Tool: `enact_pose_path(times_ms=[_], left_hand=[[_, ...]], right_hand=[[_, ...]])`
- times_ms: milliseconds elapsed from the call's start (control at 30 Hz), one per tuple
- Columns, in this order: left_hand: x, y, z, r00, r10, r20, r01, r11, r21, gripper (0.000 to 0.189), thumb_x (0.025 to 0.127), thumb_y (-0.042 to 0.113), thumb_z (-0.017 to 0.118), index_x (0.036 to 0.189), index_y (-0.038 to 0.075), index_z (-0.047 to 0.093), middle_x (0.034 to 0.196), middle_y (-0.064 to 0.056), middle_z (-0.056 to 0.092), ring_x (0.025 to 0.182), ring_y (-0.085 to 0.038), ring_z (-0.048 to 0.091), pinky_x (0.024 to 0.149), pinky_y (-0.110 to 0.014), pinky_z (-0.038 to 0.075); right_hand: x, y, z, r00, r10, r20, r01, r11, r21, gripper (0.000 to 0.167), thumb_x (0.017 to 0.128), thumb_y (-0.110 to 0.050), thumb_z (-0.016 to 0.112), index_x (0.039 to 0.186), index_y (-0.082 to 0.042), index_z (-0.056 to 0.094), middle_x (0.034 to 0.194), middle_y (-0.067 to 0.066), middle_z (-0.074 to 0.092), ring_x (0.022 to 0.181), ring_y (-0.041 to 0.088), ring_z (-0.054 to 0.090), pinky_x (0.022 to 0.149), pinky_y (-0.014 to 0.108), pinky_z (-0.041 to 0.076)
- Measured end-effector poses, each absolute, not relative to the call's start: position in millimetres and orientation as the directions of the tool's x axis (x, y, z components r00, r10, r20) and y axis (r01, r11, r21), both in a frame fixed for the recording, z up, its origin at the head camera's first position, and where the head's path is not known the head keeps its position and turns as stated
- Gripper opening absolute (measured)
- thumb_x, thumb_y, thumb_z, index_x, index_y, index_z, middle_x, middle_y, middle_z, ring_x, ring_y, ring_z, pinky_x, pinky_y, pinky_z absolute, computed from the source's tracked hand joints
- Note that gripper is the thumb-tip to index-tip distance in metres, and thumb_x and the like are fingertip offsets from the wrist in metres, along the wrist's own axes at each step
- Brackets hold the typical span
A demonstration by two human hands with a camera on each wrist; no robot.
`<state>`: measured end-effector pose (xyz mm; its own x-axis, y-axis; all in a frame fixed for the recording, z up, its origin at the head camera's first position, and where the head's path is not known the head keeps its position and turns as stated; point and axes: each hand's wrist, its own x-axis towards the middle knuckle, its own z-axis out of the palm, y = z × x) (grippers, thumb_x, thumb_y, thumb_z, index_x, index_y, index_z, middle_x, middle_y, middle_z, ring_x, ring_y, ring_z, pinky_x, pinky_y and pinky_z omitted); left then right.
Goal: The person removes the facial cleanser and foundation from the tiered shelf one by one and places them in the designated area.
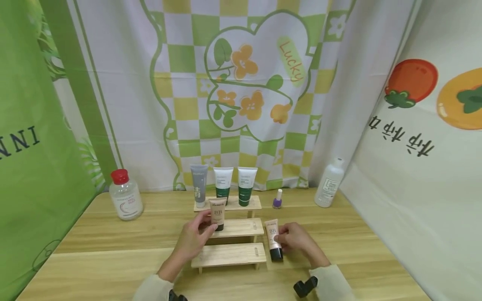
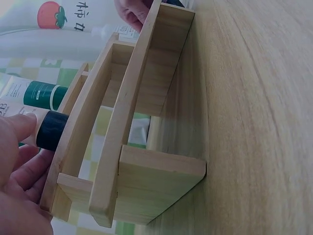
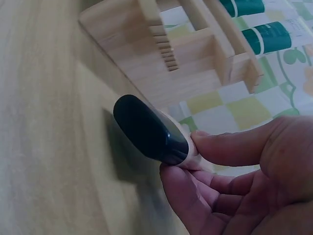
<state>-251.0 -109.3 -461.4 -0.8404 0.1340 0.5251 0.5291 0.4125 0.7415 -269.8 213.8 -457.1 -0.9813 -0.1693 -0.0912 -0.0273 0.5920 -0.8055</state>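
While the left BB tube (image 1: 217, 211) is being pinched nearly upright, cap down, at the left part of the middle step (image 1: 242, 228), its body is being gripped between the thumb and fingers of the left hand (image 1: 191, 237). The opening of that grip is being filled by the tube's width; whether the black cap is being rested on the wood cannot be told. The right BB tube (image 1: 273, 234) is being pinched close to its cap by the thumb and forefinger of the right hand (image 1: 296, 239), just right of the stand (image 1: 228, 256), its cap being pointed toward the person. Only a narrow opening is being left by this grip. A gray tube (image 1: 198, 184) and two green tubes (image 1: 246, 188) are being supported, caps down, by the top step (image 1: 255, 203). Purple polish (image 1: 277, 203), a white bottle (image 1: 329, 186) and a red-capped bottle (image 1: 128, 202) are being borne by the table (image 1: 331, 234).
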Motion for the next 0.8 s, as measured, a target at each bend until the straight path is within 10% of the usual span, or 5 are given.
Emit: enact_pose_path(times_ms=[800], left_hand=[[-251.8, -109.0, -461.9, -0.814, 0.132, 0.566, 0.555, 0.463, 0.691, 0.034, 0.086, 0.002, 0.072, 0.118, 0.008, 0.062, 0.096, -0.001, 0.07, 0.087, -0.014, 0.065, 0.078, -0.031, 0.057]], right_hand=[[-273.0, 211.2, -462.8, -0.99, -0.04, -0.133, 0.07, 0.684, -0.726, 0.009, 0.084, -0.004, 0.071, 0.089, 0.003, 0.07, 0.067, 0.007, 0.063, 0.056, 0.017, 0.062, 0.051, 0.031, 0.057]])
